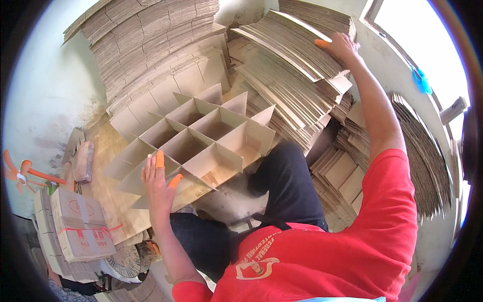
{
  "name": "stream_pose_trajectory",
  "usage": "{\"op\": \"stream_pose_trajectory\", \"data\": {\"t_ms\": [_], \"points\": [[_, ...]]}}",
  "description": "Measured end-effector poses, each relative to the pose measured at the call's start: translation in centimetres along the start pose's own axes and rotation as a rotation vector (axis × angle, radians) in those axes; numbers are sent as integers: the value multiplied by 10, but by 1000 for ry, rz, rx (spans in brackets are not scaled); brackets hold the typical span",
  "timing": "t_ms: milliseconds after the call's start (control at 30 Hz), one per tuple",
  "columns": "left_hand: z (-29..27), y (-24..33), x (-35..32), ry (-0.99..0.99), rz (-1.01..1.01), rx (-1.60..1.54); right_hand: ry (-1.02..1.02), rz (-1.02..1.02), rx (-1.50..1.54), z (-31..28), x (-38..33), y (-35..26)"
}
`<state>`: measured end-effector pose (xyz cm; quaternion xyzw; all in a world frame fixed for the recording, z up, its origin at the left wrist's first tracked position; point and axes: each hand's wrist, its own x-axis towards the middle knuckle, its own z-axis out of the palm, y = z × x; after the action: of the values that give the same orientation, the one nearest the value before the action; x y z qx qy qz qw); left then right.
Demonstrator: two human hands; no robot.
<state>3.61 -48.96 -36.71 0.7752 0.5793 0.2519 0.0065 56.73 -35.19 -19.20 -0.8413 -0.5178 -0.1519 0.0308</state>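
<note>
A cardboard divider grid (pixel 201 136), its slotted strips crossing into several upright cells, stands on a wooden board in front of me. My left hand (pixel 160 186) is at its near left corner, fingers stretched and apart, touching or nearly touching the near strip. Orange covers sit on its thumb and one finger. Far to the right, my right hand (pixel 344 49) reaches over a leaning stack of cardboard strips (pixel 292 48). Its orange-covered thumb lies along a pale raised edge, and its fingers bend over the stack's end, partly hidden.
Tall piles of cardboard strips (pixel 146 45) rise behind the grid. More cardboard sheets (pixel 422 151) lean along the right wall. At left are a taped carton (pixel 83 224), a brick-like block (pixel 84 162) and an orange-bladed fan (pixel 22 173). The wooden board (pixel 108 146) extends under the grid.
</note>
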Motion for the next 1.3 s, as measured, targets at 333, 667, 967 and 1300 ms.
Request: {"op": "stream_pose_trajectory", "data": {"t_ms": [333, 667, 967, 1300], "points": [[2, -12, -9, 34, -2, 49, 53, -338, -208, 20, 26, 10], [-12, -32, -27, 149, -54, 5, 340, -247, 212, -3, 42, 41], [-38, -62, -63, 244, -317, 100, 533, -559, 786, -101, -105, -139], [-17, -76, -77, 239, -306, -116, -447, -1073, 1392, -89, -218, -280]]}}
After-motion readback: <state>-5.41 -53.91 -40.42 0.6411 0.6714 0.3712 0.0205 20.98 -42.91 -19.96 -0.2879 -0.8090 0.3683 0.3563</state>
